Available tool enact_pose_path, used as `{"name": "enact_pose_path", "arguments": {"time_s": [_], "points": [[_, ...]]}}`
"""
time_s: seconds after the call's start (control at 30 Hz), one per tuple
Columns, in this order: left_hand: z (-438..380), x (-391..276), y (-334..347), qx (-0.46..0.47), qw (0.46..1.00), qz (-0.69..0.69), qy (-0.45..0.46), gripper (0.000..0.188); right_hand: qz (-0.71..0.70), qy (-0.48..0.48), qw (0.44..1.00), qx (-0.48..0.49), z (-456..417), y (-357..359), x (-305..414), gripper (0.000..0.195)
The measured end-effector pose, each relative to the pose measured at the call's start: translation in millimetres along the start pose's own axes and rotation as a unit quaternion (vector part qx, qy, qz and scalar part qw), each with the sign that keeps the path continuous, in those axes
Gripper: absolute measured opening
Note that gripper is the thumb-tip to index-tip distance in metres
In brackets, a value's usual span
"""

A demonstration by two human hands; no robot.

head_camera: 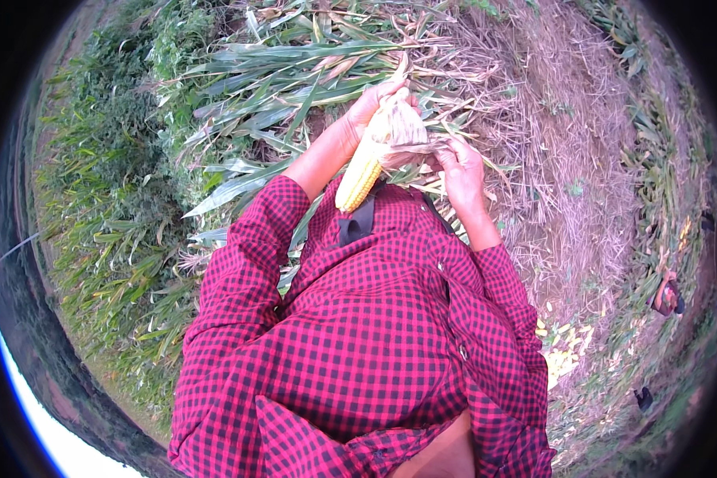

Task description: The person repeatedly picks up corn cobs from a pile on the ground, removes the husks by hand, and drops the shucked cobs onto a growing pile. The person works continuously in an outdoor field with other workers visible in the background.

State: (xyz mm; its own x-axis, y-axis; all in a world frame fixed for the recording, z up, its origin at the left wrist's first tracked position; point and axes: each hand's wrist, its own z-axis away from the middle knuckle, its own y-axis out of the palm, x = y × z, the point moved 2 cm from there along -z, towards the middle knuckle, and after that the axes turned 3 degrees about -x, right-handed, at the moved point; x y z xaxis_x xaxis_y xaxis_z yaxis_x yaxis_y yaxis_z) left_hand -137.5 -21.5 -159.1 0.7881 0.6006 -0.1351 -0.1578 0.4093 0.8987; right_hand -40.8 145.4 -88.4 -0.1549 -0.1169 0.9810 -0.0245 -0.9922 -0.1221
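A yellow ear of corn (358,182), partly bare of its husk, slants in front of my chest with its kernel tip towards me. My left hand (377,104) is closed around its husk-covered base at the far end, fingers partly hidden behind it. Pale, dry husk leaves (407,128) fold off the side of the ear. The fingers of my right hand (459,167) pinch the ends of these leaves, to the right of the ear.
Cut corn stalks with green leaves (257,89) lie ahead and to the left. Dry straw (549,161) covers ground at the right. Standing green plants (113,239) are at far left. A pile of husked ears (564,352) lies at lower right; a person (666,297) is farther off.
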Motion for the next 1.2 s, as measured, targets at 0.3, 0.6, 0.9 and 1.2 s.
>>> {"name": "enact_pose_path", "arguments": {"time_s": [0.3, 0.6, 0.9, 1.2], "points": [[51.1, 52.2, 51.6, -0.095, 0.991, -0.098, 0.001, 0.036, -0.270, 0.051, 0.959, -0.069, 3.3, 13.8, 17.0, 0.017], [56.5, 102.3, 35.3, -0.047, 0.958, -0.251, -0.130, 0.048, -0.133, -0.010, 0.958, -0.254, -31.9, -9.9, -16.0, 0.025], [14.2, 105.9, 55.1, -0.120, 0.974, -0.162, -0.103, 0.031, -0.036, -0.030, 0.941, -0.335, -71.6, -39.0, -32.8, 0.034], [56.0, 104.6, 103.0, -0.145, 0.919, -0.344, -0.130, 0.037, 0.024, 0.188, 0.888, -0.419, -104.1, -86.7, -64.7, 0.042]]}}
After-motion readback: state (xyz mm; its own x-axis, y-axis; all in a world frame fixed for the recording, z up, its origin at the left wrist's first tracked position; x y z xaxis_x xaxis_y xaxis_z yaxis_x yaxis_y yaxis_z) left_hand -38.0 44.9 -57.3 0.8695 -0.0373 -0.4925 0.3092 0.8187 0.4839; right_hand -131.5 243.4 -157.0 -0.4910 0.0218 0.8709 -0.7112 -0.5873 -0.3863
